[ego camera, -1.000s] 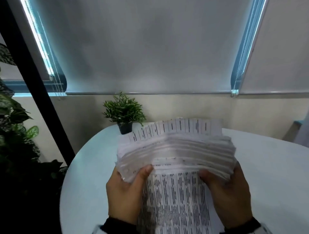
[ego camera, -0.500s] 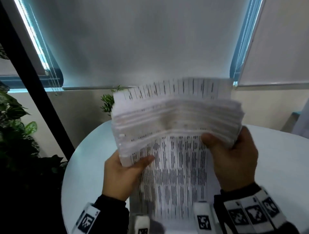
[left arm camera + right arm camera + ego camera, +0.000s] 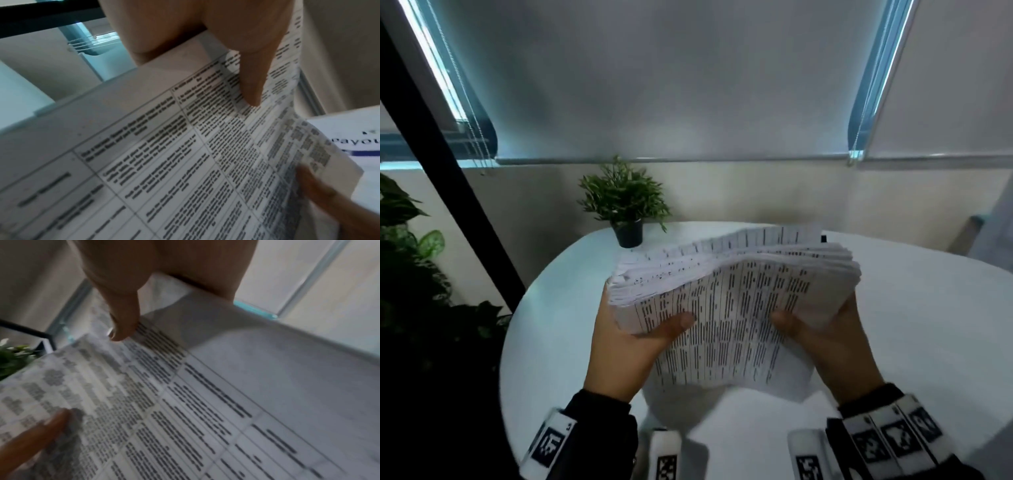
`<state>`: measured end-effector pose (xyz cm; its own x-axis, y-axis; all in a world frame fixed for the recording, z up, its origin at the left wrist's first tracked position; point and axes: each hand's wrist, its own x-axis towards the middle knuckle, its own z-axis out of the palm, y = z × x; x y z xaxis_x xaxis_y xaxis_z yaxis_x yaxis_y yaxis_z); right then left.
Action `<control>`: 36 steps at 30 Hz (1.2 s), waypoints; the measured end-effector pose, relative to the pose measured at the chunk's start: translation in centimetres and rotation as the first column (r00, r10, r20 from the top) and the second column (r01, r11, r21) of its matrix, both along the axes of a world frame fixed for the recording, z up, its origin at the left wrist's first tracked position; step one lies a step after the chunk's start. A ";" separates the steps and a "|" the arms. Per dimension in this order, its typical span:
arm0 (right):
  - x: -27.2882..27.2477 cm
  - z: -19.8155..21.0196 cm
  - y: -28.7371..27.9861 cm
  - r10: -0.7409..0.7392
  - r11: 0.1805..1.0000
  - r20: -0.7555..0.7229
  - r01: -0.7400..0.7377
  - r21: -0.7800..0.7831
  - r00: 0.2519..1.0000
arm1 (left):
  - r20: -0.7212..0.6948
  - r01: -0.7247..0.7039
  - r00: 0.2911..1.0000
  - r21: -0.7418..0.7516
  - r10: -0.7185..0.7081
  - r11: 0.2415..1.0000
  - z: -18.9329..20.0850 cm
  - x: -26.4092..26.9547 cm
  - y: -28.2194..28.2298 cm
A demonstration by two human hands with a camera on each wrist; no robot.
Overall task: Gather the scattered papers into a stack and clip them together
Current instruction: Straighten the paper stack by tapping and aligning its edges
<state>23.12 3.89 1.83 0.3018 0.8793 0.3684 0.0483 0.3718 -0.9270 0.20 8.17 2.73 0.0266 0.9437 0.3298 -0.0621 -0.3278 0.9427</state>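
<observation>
A thick stack of printed papers [image 3: 729, 298] hangs above the white round table [image 3: 914, 308], its far end fanned and bent. My left hand [image 3: 626, 346] grips the stack's left edge with the thumb lying on the top sheet. On the right edge my right hand [image 3: 825, 342] holds it the same way, thumb on top. The left wrist view shows my left thumb [image 3: 252, 78] pressing the printed top sheet [image 3: 185, 162]. My right thumb [image 3: 121, 318] presses that sheet [image 3: 185, 402] in the right wrist view. A small dark object [image 3: 824, 237] peeks past the stack's far edge; what it is I cannot tell.
A small potted plant [image 3: 625, 202] stands at the table's far left edge. Large leafy plants [image 3: 410, 260] and a slanted black post [image 3: 448, 161] fill the left. Window blinds [image 3: 671, 78] hang behind the table.
Both hands rose with the stack half a second ago and have now come back down, tipping the stack flatter toward the table. The grip stays the same.
</observation>
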 end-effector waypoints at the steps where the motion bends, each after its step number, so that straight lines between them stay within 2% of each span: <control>1: 0.1 -0.2 0.1 0.024 0.999 -0.020 -0.025 -0.023 1.000 | 0.017 0.020 1.000 -0.009 -0.020 1.000 0.1 -0.1 0.4; 4: 0.1 0.4 0.6 0.080 0.996 -0.029 -0.081 -0.041 0.996 | 0.006 0.094 0.996 -0.016 -0.094 0.995 1.1 0.2 1.2; 7: 0.2 1.1 1.1 0.052 0.999 -0.022 -0.051 0.018 0.998 | 0.012 0.077 0.997 -0.023 -0.077 0.997 1.6 0.5 1.5; 11: 0.5 1.5 1.5 0.073 0.997 -0.010 -0.073 0.008 0.997 | 0.015 0.096 0.995 -0.040 -0.095 0.995 2.0 0.2 1.6; 13: 0.7 3.2 1.0 -0.061 0.996 0.179 0.048 0.081 0.982 | 0.019 0.128 0.992 -0.056 -0.127 0.990 2.0 0.1 1.8; 15: 0.1 7.0 0.3 -0.311 0.941 0.411 0.218 0.257 0.857 | 0.019 0.154 0.988 -0.072 -0.153 0.985 2.2 0.2 2.0; 17: -2.4 10.9 -0.4 -0.422 0.894 0.605 0.196 0.404 0.675 | -0.002 0.159 0.987 -0.084 -0.159 0.984 2.3 0.4 2.0; 19: -5.8 12.3 -0.1 -0.406 0.899 0.765 0.070 0.431 0.499 | -0.016 0.130 0.991 -0.075 -0.132 0.989 2.5 0.7 1.8; 21: -8.3 11.0 0.8 -0.268 0.953 0.929 -0.072 0.295 0.256 | -0.036 0.091 0.995 -0.035 -0.092 0.995 2.6 0.9 1.8; 22: -8.7 10.1 1.1 -0.185 0.972 0.969 -0.115 0.205 0.166 | -0.043 0.074 0.996 -0.027 -0.075 0.997 2.7 1.0 1.8; 23: -8.6 9.5 1.4 -0.119 0.981 0.981 -0.133 0.140 0.153 | -0.035 0.063 0.997 -0.020 -0.064 0.998 2.7 1.0 1.7; 25: -8.2 10.1 1.3 -0.086 0.988 0.940 -0.096 0.124 0.331 | -0.007 0.058 0.998 -0.009 -0.058 0.998 2.6 1.0 1.8; 26: -8.0 10.3 1.3 -0.108 0.987 0.916 -0.070 0.146 0.387 | 0.006 0.057 0.998 -0.008 -0.057 0.998 2.8 1.2 1.7; 27: -8.1 10.2 1.3 -0.124 0.986 0.915 -0.056 0.157 0.383 | 0.022 0.059 0.998 -0.011 -0.058 0.998 2.8 1.2 1.7; 29: -8.1 9.4 1.1 -0.125 0.985 0.969 -0.094 0.147 0.214 | 0.060 0.066 0.996 -0.015 -0.065 0.998 2.5 1.3 1.6; 30: -8.0 9.0 1.0 -0.113 0.983 0.975 -0.122 0.138 0.193 | 0.075 0.069 0.995 -0.020 -0.067 0.997 2.7 1.3 1.4; 32: -7.6 9.3 0.3 -0.139 0.979 0.935 -0.098 0.179 0.325 | 0.078 0.087 0.993 -0.003 -0.086 0.996 2.9 1.4 1.2; 33: -7.5 9.6 0.0 -0.158 0.977 0.921 -0.082 0.199 0.355 | 0.063 0.088 0.994 0.004 -0.088 0.996 3.0 1.4 1.2; 34: -7.6 9.8 -0.3 -0.176 0.976 0.936 -0.073 0.207 0.306 | 0.058 0.086 0.995 0.011 -0.087 0.996 2.9 1.5 1.1; 36: -7.6 9.3 -0.4 -0.112 0.981 0.983 -0.143 0.133 0.149 | 0.069 0.084 0.994 0.013 -0.085 0.996 2.9 1.6 0.7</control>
<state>15.51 3.50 11.12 -0.4415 0.7695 0.4615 0.8610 0.5080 -0.0234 1.83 8.88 5.66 0.0830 0.9355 0.3433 -0.1547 -0.3282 0.9318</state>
